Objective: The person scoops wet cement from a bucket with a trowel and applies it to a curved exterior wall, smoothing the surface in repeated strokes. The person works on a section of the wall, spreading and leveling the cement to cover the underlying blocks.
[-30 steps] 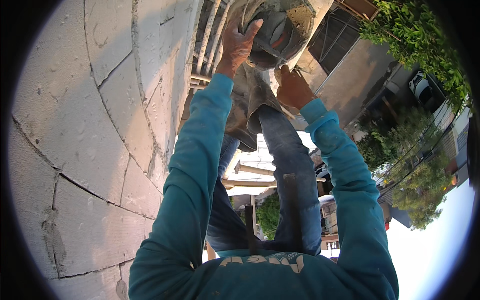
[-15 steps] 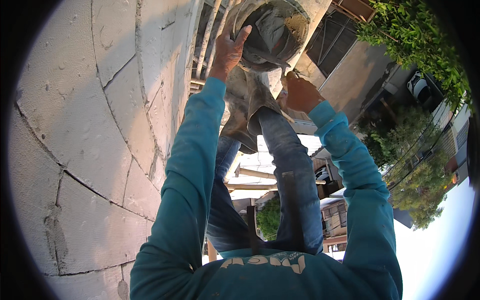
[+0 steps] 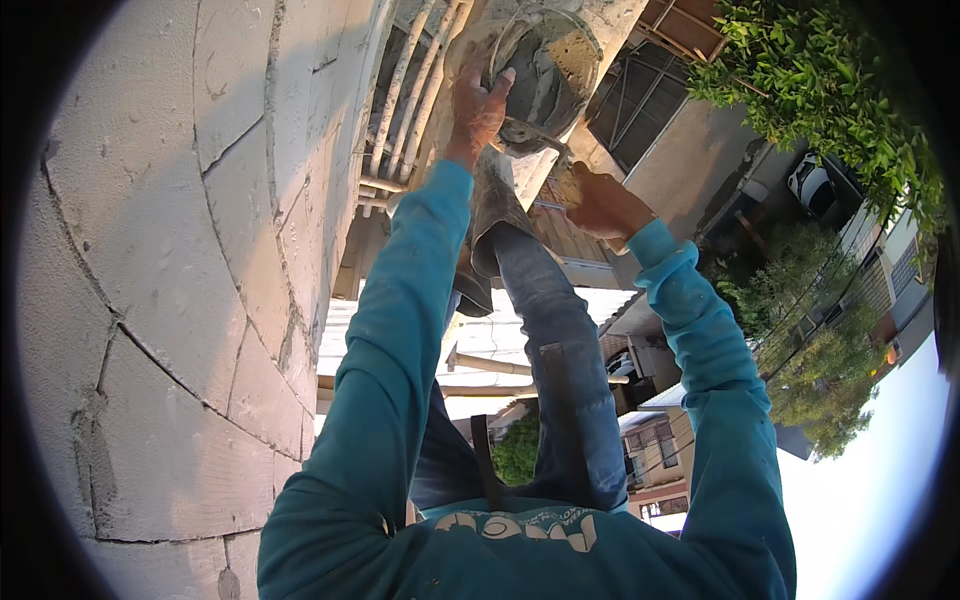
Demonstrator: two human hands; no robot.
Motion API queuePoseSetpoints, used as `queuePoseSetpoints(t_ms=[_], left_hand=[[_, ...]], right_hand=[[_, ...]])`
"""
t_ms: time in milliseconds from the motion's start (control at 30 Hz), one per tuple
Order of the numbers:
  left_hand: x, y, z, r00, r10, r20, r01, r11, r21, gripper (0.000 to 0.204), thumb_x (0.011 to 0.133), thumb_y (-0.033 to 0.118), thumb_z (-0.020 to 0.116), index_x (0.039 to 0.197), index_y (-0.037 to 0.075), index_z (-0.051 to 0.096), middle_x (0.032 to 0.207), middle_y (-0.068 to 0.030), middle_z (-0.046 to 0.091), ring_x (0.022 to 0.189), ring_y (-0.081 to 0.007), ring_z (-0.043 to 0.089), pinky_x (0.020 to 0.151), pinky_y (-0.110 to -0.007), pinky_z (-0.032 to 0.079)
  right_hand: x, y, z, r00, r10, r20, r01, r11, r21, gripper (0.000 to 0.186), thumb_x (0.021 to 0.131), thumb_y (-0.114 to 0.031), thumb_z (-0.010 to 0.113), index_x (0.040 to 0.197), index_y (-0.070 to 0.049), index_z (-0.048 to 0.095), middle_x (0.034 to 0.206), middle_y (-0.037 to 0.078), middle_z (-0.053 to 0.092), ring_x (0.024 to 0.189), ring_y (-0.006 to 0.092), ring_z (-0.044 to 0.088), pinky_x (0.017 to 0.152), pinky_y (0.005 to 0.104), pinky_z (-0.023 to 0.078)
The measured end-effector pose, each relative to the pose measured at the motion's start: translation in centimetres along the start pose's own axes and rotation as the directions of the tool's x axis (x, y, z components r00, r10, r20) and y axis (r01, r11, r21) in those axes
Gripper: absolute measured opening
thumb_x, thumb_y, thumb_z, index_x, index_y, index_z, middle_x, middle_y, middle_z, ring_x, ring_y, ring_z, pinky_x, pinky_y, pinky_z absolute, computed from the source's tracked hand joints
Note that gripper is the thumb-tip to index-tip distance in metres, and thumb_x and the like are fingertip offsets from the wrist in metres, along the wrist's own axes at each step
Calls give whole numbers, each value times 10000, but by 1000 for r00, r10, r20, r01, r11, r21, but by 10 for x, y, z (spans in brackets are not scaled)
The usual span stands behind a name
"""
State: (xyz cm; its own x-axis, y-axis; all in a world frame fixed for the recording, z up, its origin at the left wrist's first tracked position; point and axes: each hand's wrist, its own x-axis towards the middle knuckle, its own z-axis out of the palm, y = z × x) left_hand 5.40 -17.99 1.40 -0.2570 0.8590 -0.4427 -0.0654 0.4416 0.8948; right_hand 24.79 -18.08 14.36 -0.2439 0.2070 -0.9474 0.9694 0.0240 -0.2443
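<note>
A round bucket (image 3: 550, 60) with wet grey mortar inside sits high in the picture on a narrow ledge (image 3: 620, 22). My left hand (image 3: 479, 110) is closed on the bucket's left rim. My right hand (image 3: 600, 200), lower and to the right, grips the handle of a trowel (image 3: 530, 135), whose blade lies at the bucket's lower rim. My legs in jeans and dark, mud-caked boots hang below the bucket, between my two blue-sleeved arms.
A wall of pale blocks (image 3: 160, 300) fills the left side. Bamboo poles (image 3: 403, 85) run beside the ledge and below my legs (image 3: 490, 365). Far below at the right are a parked car (image 3: 812, 185), leafy trees (image 3: 820, 80), wires and houses.
My right hand has moved a little down and right with the trowel. My left hand dipped left, then came back. The bucket and my legs appear shifted slightly left in view.
</note>
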Motion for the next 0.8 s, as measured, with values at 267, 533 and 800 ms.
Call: queuePoseSetpoints(t_ms=[267,533,800], left_hand=[[-49,81,-30,996,-18,-84,17,1000,-18,611,846,247,656,1363,-24,477,1462,-250,388,1388,-342,342,1138,-411,269],[-126,264,-95,973,215,-82,-202,969,141,470,809,45,644,1268,-26,573,1410,-199,481,1350,-311,415,1123,-406,313],[-214,393,-156,989,145,9,-141,972,-186,523,778,9,612,1291,-64,540,1412,-191,482,1346,-278,409,1123,-389,308]], right_hand=[[-105,-12,-76,880,-148,-451,-26,934,-357,354,854,-202,611,1128,-48,447,897,180,661,831,385,659,717,505,516],[-144,-62,-77,925,-169,-341,165,985,-40,352,897,-225,598,1110,2,433,706,175,598,647,331,644,551,445,506],[-287,-114,-67,832,-338,440,-122,661,740,211,895,-211,636,971,-58,513,691,25,549,434,121,490,393,297,436]])
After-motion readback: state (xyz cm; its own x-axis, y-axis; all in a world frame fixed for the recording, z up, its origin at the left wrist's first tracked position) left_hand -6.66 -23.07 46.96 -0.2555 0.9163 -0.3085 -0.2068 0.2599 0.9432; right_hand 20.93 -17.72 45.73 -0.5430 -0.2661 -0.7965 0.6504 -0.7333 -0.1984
